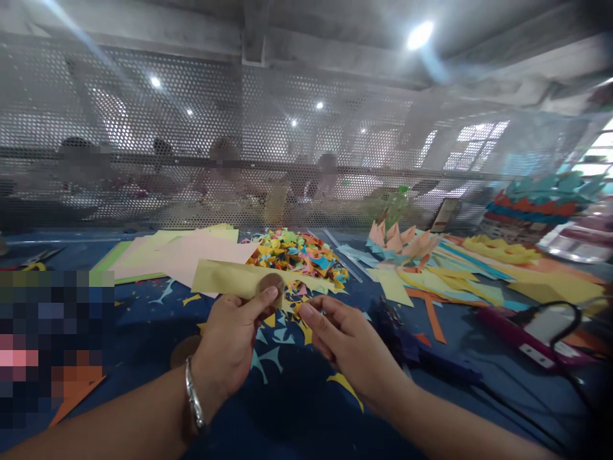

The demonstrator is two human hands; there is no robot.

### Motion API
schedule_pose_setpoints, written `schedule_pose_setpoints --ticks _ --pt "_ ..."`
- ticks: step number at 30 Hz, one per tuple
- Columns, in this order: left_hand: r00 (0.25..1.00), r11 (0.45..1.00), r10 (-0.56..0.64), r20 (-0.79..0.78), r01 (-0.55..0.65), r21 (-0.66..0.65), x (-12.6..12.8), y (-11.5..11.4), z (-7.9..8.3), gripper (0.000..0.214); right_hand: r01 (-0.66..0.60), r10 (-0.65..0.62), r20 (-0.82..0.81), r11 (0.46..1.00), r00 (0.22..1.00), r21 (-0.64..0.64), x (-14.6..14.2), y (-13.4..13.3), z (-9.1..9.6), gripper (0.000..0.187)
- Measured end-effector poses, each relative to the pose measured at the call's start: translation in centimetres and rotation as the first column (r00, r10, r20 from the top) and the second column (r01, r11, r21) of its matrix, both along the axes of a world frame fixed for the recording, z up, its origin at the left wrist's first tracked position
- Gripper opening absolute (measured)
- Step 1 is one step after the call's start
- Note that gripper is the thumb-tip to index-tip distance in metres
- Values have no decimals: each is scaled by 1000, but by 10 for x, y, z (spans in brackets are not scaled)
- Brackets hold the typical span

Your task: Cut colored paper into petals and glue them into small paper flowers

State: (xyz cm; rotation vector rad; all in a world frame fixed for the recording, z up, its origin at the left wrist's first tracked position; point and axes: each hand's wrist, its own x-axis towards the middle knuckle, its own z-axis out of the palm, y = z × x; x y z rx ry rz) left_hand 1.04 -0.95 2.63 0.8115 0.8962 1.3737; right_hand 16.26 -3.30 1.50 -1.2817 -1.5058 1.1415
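Note:
My left hand pinches a pale yellow paper strip together with a round brown disc. The thumb presses on the disc, which lies flat against the paper. Close to the right end of the strip is my right hand, its thumb and forefinger closed together. Whatever sits between those fingertips is too small to make out. Under both hands, blue and yellow paper scraps are scattered on the dark blue table. Another brown round piece shows partly behind my left wrist.
Colourful paper cuttings are heaped ahead, beside stacked pastel sheets. To the right are a peach paper crown, a dark glue gun with its cord, and a magenta power strip. Scissors lie far left. A perforated metal screen stands behind.

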Motion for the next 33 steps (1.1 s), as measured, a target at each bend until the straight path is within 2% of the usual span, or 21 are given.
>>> schedule_pose_setpoints --ticks 4,15,21,27,33 --pt "1000 1000 0 20 0 -16 4 -5 1 27 -8 2 -92 998 996 -62 -4 3 -7 41" --pt "995 995 -93 37 94 -21 11 -15 -5 29 -32 15 -231 997 973 -73 -4 2 -9 43" --pt "997 997 -75 23 75 -11 13 -18 -7 27 -43 27 -222 997 975 -68 -2 2 -11 40" --pt "991 992 -129 31 129 -4 13 -20 -6 30 -49 39 -190 998 981 -49 -1 1 -9 42" --pt "993 994 -110 35 109 28 13 -18 1 20 -50 45 -182 999 982 -21 1 2 -6 45"
